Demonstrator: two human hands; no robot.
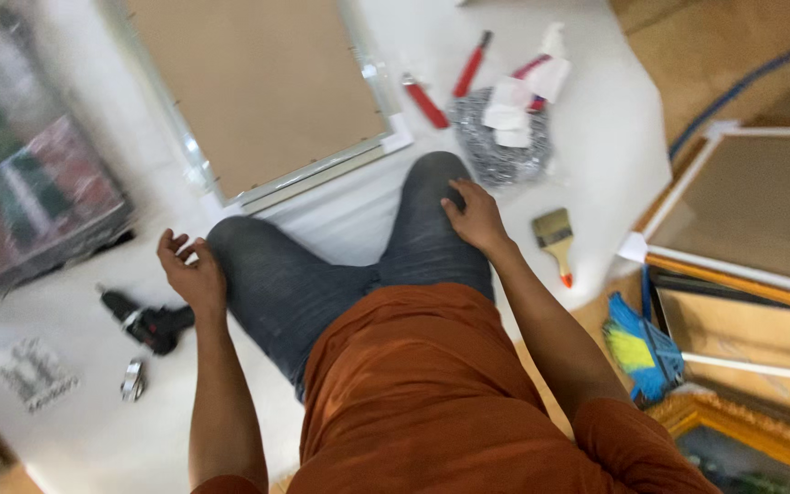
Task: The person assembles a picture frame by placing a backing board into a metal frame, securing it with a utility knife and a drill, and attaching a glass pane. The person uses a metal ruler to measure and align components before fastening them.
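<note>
Black power tool (pixel 150 322) lies near the white surface's (pixel 93 430) left edge, just beside the left hand (pixel 192 273), fingers loosely curled and empty; right hand (pixel 477 218) rests spread on a knee (pixel 432 183).

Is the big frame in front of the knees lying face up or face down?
Face down: the frame shows its plain brown backing board inside the pale rim, lying flat on the white sheet.
</note>
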